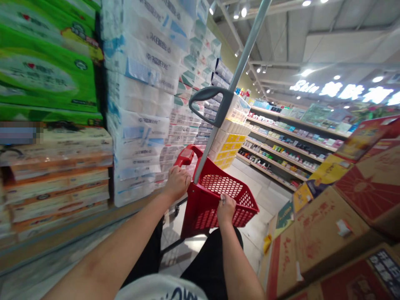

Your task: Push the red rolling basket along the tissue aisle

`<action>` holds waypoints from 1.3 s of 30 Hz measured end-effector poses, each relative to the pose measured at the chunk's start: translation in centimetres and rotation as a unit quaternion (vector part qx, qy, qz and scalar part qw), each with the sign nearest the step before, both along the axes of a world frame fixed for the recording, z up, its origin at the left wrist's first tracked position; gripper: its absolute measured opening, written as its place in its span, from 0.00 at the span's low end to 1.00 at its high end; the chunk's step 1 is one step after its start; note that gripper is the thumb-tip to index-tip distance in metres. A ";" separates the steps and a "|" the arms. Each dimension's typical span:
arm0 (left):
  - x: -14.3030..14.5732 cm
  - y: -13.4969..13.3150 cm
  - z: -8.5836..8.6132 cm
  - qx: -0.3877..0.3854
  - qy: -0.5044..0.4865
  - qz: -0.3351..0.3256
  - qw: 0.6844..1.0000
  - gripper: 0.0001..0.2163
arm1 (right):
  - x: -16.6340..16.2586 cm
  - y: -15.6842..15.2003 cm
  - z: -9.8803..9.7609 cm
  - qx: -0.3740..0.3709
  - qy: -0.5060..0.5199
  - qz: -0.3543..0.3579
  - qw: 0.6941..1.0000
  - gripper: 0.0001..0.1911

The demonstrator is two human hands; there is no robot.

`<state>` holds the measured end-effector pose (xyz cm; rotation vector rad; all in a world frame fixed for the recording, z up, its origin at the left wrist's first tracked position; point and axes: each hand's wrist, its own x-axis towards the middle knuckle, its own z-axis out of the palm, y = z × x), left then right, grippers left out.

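Observation:
A red plastic shopping cart with perforated basket walls stands in front of me, tilted in my view. My left hand is wrapped around the cart near its red handle. At the near rim of the basket, my right hand is closed with curled fingers; a small pale spot shows by its fingertips, too unclear to name. From the cart rises a long grey pole, which carries a dark grey loop handle. The visible part of the basket's inside holds no goods.
Tall stacks of packaged tissue and green packs line the left side. Stacked cardboard boxes crowd the right. Stocked shelves run across the back, beyond a pale tiled floor.

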<state>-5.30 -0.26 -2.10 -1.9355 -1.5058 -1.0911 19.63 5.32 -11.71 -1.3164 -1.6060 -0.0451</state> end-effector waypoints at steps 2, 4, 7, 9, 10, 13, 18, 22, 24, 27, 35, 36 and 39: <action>0.0 0.1 0.0 -0.004 0.004 0.001 1.000 0.17 | -0.5 0.0 0.5 -0.002 -0.012 0.007 1.000 0.15; -0.1 0.2 0.1 -0.007 0.013 0.001 1.000 0.16 | -0.5 0.2 0.5 0.012 -0.014 0.020 1.000 0.15; -0.3 0.1 0.1 -0.006 0.026 0.002 1.000 0.16 | 1.3 0.8 -0.3 0.039 -0.001 0.020 0.999 0.14; -0.4 0.1 0.1 -0.002 0.028 0.002 1.000 0.16 | 2.6 1.1 -0.8 0.047 0.012 0.002 0.999 0.14; -0.4 0.2 0.1 -0.001 0.027 0.003 1.000 0.16 | 2.9 1.1 -0.9 0.046 0.018 -0.007 0.999 0.14; -0.3 0.4 0.0 -0.002 0.024 0.010 1.000 0.16 | 1.8 0.6 -0.1 0.030 0.014 0.004 0.999 0.13; -0.9 0.8 0.2 -0.007 0.040 0.016 0.999 0.17 | -1.1 -0.1 1.2 0.022 -0.030 0.097 0.995 0.15; -1.6 0.6 0.4 -0.009 0.053 0.017 0.998 0.17 | 1.4 0.2 0.3 0.020 -0.025 0.068 0.997 0.15; -1.7 0.6 0.5 -0.012 0.049 0.020 0.999 0.18 | 2.5 0.4 0.0 0.016 0.001 0.030 0.999 0.14; -1.7 0.8 0.4 -0.019 0.042 0.027 0.999 0.18 | 1.8 0.3 0.2 0.007 0.009 0.014 1.000 0.13; -2.7 2.0 0.5 -0.032 0.028 0.039 0.998 0.19 | -2.6 -1.3 -0.4 0.058 -0.020 0.078 0.995 0.18; -2.9 2.1 0.6 -0.032 0.023 0.042 0.998 0.19 | -2.6 -1.4 -0.3 0.054 -0.017 0.075 0.996 0.18; -3.4 2.2 0.6 -0.027 0.028 0.062 0.997 0.19 | -3.3 -2.0 0.4 0.066 -0.031 0.089 0.993 0.18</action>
